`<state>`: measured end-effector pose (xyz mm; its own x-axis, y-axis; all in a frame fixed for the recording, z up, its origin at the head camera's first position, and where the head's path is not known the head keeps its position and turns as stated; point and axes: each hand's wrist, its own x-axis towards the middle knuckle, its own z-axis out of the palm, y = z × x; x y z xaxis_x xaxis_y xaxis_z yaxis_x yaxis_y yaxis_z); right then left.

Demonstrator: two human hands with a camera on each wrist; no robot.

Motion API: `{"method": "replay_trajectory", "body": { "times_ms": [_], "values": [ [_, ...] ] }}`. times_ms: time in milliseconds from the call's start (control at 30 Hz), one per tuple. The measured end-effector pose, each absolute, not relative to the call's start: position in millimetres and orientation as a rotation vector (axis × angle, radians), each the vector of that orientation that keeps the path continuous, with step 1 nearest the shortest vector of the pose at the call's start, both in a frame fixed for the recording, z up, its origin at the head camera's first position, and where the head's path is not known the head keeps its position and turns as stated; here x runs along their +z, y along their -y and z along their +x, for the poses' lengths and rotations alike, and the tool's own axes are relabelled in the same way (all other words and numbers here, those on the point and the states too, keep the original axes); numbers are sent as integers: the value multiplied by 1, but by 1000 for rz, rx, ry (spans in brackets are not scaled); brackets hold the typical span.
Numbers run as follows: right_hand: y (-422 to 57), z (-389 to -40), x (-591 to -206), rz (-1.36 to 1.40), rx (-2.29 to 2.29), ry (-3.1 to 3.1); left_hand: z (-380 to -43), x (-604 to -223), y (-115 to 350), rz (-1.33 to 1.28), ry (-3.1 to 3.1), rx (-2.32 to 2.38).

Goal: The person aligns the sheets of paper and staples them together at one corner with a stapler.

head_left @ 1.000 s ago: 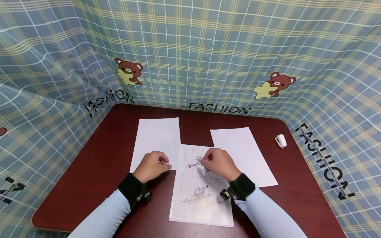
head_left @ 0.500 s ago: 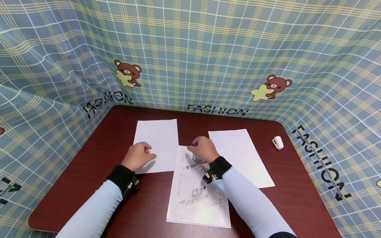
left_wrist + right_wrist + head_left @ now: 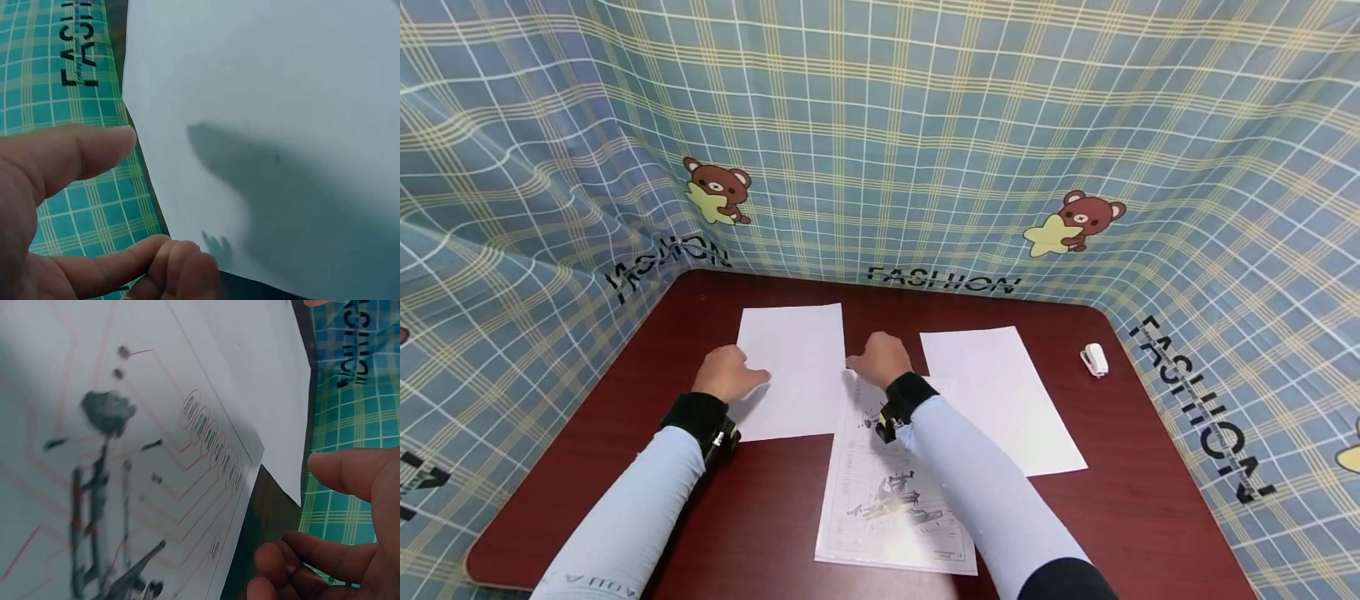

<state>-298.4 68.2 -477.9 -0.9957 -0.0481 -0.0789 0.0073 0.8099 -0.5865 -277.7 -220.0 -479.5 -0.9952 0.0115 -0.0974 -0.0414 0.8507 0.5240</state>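
Note:
My left hand (image 3: pixel 726 375) is at the left edge of a blank white sheet of paper (image 3: pixel 793 342), its thumb reaching over that edge. In the left wrist view, the thumb and the loosely bent fingers stand apart with nothing between them, and a shadow falls across the paper. My right hand (image 3: pixel 882 360) is over the top left corner of a printed sheet (image 3: pixel 880 500), right by the blank sheet's right edge. Its thumb and fingers are also parted in the right wrist view, beside the printed sheet's corner (image 3: pixel 247 453). Line drawings of mechanical parts cover the printed sheet.
Another blank sheet (image 3: pixel 1000 400) lies at the right, partly behind the printed one. A small white stapler (image 3: pixel 1096 359) stands farther right on the dark red table (image 3: pixel 1150 500). Plaid curtains (image 3: pixel 880 150) enclose the back and sides.
My right hand has moved left and away from me, from the printed sheet's drawing to its top left corner. My left hand has moved left and forward to the blank sheet's left edge.

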Motion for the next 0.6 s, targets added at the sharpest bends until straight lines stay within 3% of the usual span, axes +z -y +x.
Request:
{"method": "replay_trajectory", "body": {
  "times_ms": [600],
  "values": [
    [-38, -309, -471, -51, -760, -2889, -298, -494, 233, -133, -2891, 675]
  ]
}}
